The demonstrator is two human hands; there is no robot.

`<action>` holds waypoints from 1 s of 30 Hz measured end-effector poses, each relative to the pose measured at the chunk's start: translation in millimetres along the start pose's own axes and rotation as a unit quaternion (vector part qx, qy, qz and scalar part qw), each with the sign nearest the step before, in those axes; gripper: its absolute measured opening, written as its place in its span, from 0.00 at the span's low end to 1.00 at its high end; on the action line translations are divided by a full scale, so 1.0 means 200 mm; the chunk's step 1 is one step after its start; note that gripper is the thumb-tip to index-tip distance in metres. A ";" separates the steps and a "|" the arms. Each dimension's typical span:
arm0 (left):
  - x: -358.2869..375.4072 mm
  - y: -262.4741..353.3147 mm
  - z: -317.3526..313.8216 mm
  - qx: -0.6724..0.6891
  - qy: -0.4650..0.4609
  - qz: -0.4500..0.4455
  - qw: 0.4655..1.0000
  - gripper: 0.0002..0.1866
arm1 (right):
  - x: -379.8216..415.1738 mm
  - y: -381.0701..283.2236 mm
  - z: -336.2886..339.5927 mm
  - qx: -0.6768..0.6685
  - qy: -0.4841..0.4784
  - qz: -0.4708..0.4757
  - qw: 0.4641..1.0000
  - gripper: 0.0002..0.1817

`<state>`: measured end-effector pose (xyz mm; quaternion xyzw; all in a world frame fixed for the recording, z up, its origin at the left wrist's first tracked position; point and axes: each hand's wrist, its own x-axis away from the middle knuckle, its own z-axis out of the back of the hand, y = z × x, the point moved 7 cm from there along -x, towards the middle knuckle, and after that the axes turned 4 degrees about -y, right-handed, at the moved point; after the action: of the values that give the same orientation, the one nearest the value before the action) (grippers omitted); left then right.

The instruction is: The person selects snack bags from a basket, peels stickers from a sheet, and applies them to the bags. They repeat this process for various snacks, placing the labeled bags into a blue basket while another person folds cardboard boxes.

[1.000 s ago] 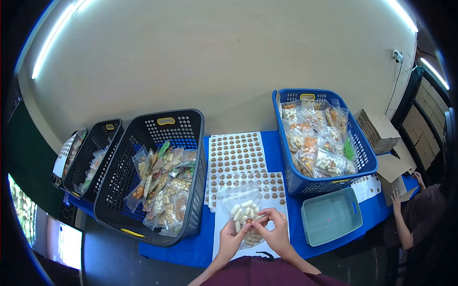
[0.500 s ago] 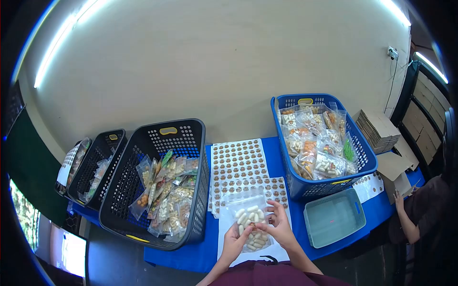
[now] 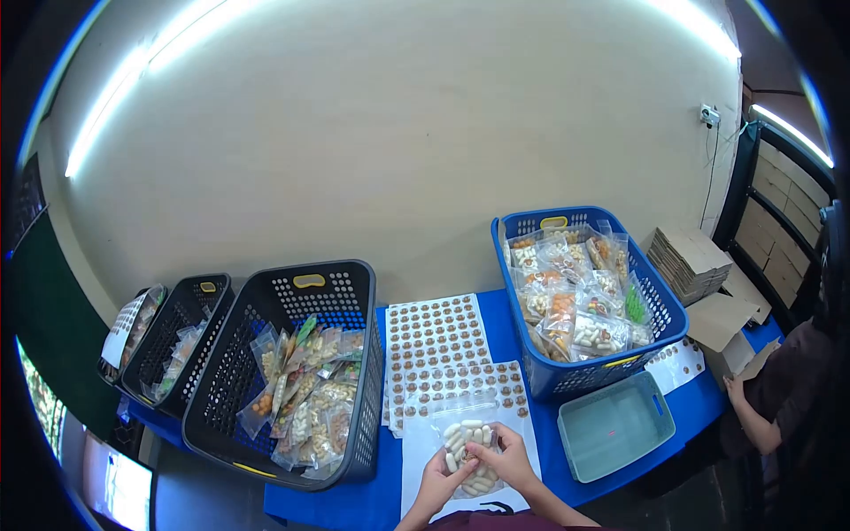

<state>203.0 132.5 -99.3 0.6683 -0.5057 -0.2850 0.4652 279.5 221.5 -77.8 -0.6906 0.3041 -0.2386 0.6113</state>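
Observation:
A clear plastic pouch of white capsules point(image 3: 469, 435) is held between my two hands over the sticker sheets. My left hand point(image 3: 443, 478) grips its lower left edge, fingers partly hidden behind it. On the right side, my right hand point(image 3: 506, 460) holds the pouch, its thumb pressed on the front near the left thumb. A round brown sticker on the pouch front is mostly covered by the thumbs. Beneath and beyond lie sheets of round brown stickers point(image 3: 436, 332), the nearest one partly peeled to bare white backing point(image 3: 421, 482).
A black basket point(image 3: 199, 434) of filled pouches stands left, with smaller black baskets point(image 3: 142, 376) beyond. At right are a blue basket point(image 3: 567, 382) of pouches, a translucent green tray point(image 3: 615, 434), and cardboard boxes point(image 3: 691, 261). Another person's arm point(image 3: 753, 420) reaches in at the far right.
The camera has tilted up, so the table and baskets sit lower in view. My right fingers, raised and spread before, now lie closer around the pouch's edge.

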 end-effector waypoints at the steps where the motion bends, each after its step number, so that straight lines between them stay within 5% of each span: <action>1: 0.00 0.00 0.01 0.004 0.004 -0.001 1.000 0.22 | 0.01 -0.01 -0.01 -0.042 0.002 -0.009 0.999 0.13; 5: 0.01 0.04 -0.01 -0.006 -0.008 0.017 1.000 0.22 | 0.02 -0.07 -0.03 -0.121 0.018 -0.010 0.992 0.13; 8: 0.02 0.01 0.00 -0.006 -0.022 0.006 1.000 0.22 | 0.02 -0.01 -0.04 -0.054 -0.063 -0.071 0.994 0.12; 30: -0.08 0.06 0.00 -0.070 0.013 -0.036 0.997 0.18 | 0.04 0.07 0.05 -0.064 -0.067 -0.064 0.994 0.14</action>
<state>193.0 146.1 -90.0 0.6560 -0.4538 -0.3273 0.5065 289.9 222.6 -93.5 -0.7605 0.2323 -0.2101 0.5688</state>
